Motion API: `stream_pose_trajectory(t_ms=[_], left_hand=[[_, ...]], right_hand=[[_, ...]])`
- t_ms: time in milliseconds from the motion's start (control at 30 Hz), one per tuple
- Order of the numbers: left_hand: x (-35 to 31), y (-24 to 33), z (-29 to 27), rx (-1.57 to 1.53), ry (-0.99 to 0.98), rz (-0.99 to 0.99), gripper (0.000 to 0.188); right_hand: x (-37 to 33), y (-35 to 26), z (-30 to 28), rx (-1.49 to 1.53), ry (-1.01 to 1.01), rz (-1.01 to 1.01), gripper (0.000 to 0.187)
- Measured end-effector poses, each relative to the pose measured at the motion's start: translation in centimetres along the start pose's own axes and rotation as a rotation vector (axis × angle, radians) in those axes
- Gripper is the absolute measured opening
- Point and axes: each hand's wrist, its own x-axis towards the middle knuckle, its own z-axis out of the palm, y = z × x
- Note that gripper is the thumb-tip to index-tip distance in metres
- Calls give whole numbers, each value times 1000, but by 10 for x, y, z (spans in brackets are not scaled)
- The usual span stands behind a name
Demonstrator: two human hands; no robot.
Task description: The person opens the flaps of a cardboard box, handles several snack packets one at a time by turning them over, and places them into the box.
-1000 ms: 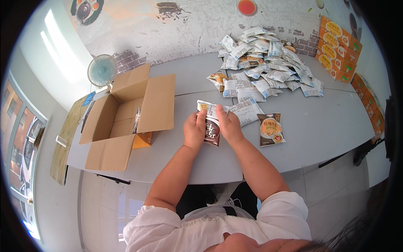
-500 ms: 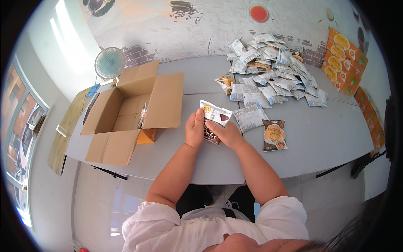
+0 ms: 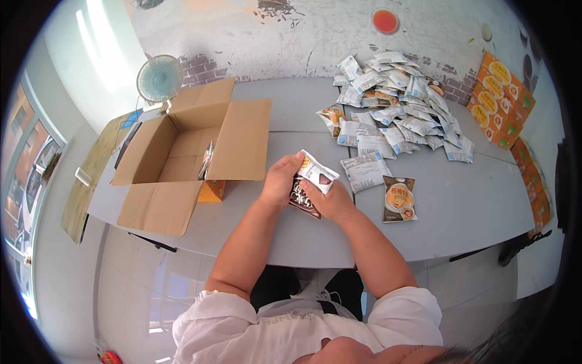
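A brown-and-white snack packet is held between my two hands over the near middle of the table. My left hand is closed on its left edge, with the thumb near the white top. On the other side my right hand grips the packet, thumb lying across its front. Right of my hands a brown packet with a bowl picture lies face up. Just beyond it a white packet rests flat, near a large heap of similar white packets.
An opened cardboard box stands on the grey table at the left, with a packet upright inside its right wall. An orange carton shows beneath its flap. A fan is behind the box. Orange cartons are stacked at the far right.
The packet has tilted further, its top turning to the right and its lower end coming nearer. Both hands keep their hold. The whole view has shifted slightly.
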Motion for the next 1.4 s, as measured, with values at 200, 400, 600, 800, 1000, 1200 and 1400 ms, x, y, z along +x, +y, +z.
stream_pose_trajectory(t_ms=[200, 400, 600, 800, 1000, 1200, 1400], left_hand=[[-3, -1, 9, -45, 129, -10, 31], [0, -3, 5, -5, 34, -4, 34], [2, -5, 3, -23, 137, -30, 32], [-7, 6, 16, -16, 88, -144, 37], [4, -12, 8, 118, 213, -1, 39], [16, -9, 2, 81, 434, 89, 37], [16, -8, 2, 145, 406, 94, 37]], right_hand=[[-1, 3, 1, -42, -15, -14, 34], [-1, 3, -2, -5, -27, 10, 35], [-1, 0, -2, -87, -76, 7, 36], [0, 9, -1, -26, -50, -6, 45], [6, 12, -4, 27, -84, 136, 54], [7, 3, -8, -93, -155, 253, 59], [4, 2, -3, -45, -183, 179, 46]])
